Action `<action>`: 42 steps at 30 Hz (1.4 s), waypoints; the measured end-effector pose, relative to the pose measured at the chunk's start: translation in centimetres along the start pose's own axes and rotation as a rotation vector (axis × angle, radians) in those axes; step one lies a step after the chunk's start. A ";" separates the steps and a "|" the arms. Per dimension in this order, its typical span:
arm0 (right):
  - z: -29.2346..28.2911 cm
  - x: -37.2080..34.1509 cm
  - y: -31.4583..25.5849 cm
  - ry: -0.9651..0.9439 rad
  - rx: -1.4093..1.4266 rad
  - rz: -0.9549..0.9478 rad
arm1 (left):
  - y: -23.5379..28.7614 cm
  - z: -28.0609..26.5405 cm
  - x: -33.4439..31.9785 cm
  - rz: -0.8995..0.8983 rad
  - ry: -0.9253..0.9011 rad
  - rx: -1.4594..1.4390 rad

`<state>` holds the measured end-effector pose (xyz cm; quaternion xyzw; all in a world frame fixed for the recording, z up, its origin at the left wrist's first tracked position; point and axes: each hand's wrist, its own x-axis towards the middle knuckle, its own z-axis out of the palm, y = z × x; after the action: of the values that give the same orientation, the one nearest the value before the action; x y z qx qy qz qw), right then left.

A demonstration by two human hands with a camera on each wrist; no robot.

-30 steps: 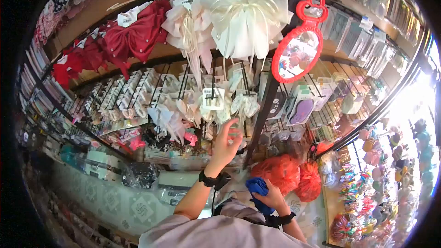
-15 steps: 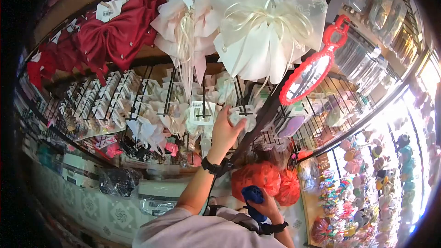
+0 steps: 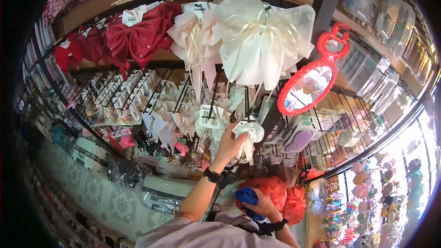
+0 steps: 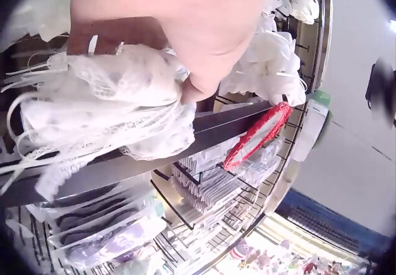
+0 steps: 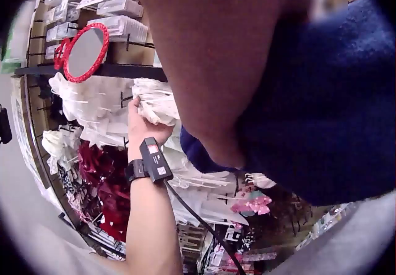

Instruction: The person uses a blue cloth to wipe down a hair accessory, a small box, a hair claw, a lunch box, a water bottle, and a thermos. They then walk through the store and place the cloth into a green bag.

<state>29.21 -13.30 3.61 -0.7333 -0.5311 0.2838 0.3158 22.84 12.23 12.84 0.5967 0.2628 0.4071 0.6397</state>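
Observation:
My left hand (image 3: 229, 146) grips a white lace hair bow (image 3: 251, 134) at the end of a hook on the rack. In the left wrist view the bow (image 4: 117, 108) shows lace edges and long thin ribbons, with the thumb and fingers of my left hand (image 4: 185, 21) around its top. My right hand (image 3: 265, 204) holds a bunched blue cloth (image 3: 247, 196) low in front of my body. That same cloth (image 5: 322, 114) fills much of the right wrist view, with my right hand (image 5: 210, 71) curled over it.
Large white (image 3: 262, 41) and dark red bows (image 3: 135, 32) hang above. A red-framed mirror (image 3: 305, 89) hangs on the dark post to the right. Red plastic bags (image 3: 294, 202) sit below. Packaged accessories (image 3: 301, 138) fill hooks nearby.
My left hand has reached up to the rack and taken hold of the white lace bow, which has tilted outward. The right hand still holds the blue cloth.

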 end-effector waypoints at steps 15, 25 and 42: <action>-10.3 2.0 -1.5 0.394 0.117 -0.216 | -3.1 -3.4 -11.6 -0.133 -0.087 0.244; -9.4 5.6 -11.1 0.261 -0.447 -0.645 | -3.1 -2.5 -14.4 -0.092 -0.204 0.394; -8.1 6.7 -10.1 0.199 -0.420 -0.620 | -1.0 -4.5 -15.3 -0.055 -0.047 0.444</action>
<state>31.10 -5.83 16.02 -0.6105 -0.7409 -0.0125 0.2798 11.20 1.96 8.88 0.7247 0.3471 0.3075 0.5097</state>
